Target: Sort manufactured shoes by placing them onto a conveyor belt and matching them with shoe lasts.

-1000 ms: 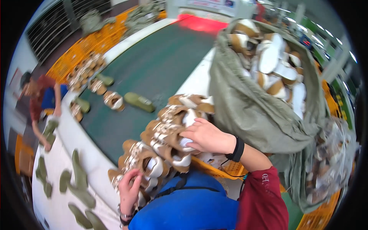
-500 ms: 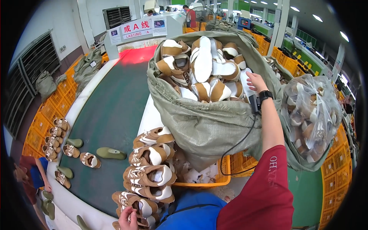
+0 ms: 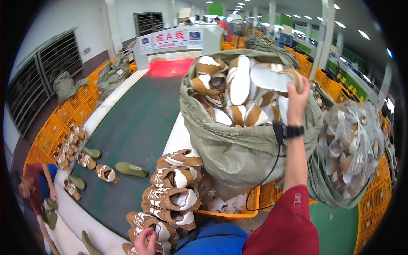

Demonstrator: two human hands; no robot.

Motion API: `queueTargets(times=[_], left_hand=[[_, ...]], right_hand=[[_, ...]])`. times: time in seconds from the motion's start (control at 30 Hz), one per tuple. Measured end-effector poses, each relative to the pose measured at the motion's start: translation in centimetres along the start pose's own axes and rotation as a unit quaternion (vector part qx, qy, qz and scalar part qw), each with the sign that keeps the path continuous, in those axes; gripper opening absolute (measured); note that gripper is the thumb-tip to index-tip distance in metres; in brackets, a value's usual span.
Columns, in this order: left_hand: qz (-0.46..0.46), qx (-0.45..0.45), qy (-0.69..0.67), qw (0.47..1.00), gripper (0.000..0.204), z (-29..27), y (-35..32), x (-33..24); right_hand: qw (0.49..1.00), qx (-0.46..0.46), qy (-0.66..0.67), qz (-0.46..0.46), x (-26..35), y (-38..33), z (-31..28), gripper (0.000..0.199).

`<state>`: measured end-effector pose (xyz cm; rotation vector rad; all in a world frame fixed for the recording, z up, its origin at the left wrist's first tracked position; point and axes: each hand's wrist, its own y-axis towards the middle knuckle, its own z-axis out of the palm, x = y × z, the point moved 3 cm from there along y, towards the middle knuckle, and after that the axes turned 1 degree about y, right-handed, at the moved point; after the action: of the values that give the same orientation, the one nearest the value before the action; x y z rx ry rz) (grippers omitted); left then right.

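My right hand is closed round the heel end of a brown and white shoe, its white underside facing me. It is held over the wide green woven sack, which is full of similar shoes. Low in the view, my left hand is beside the near end of a row of brown and white laced shoes. Its fingers are loosely curled, thumb and forefinger apart, with nothing visible between them. The row runs along the right edge of a dark green conveyor belt.
Olive shoe lasts and loose shoes lie on the belt. At the far left a co-worker's arm reaches toward more lasts. An orange crate stands below the sack; a clear bag of shoes is at right. A cable hangs from my right wrist.
My right hand has taken hold of a shoe at the sack's right side and lifted it up and leftward over the pile. My left hand stays near the row. The whole view has shifted slightly.
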<state>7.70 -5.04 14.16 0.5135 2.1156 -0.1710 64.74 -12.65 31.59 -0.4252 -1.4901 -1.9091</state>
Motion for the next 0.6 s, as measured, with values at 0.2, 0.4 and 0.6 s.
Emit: queueTargets(times=[0.2, 0.4, 0.6], left_hand=[[0.054, -0.019, -0.049, 0.997, 0.029, 0.8, 1.8, 0.5], [0.057, 0.048, -0.596, 0.8, 0.078, 0.7, -0.8, 1.6], [-0.002, -0.098, -0.722, 0.685, 0.075, -1.5, -7.4, 5.1]], right_hand=[[0.945, 0.223, 0.012, -0.241, 13.0, -16.1, 4.5, 0.073], [0.559, 0.677, 0.381, -0.29, 22.0, -34.6, 9.6, 0.044], [0.402, 0.752, 0.477, -0.213, 25.8, -41.2, 8.5, 0.059]])
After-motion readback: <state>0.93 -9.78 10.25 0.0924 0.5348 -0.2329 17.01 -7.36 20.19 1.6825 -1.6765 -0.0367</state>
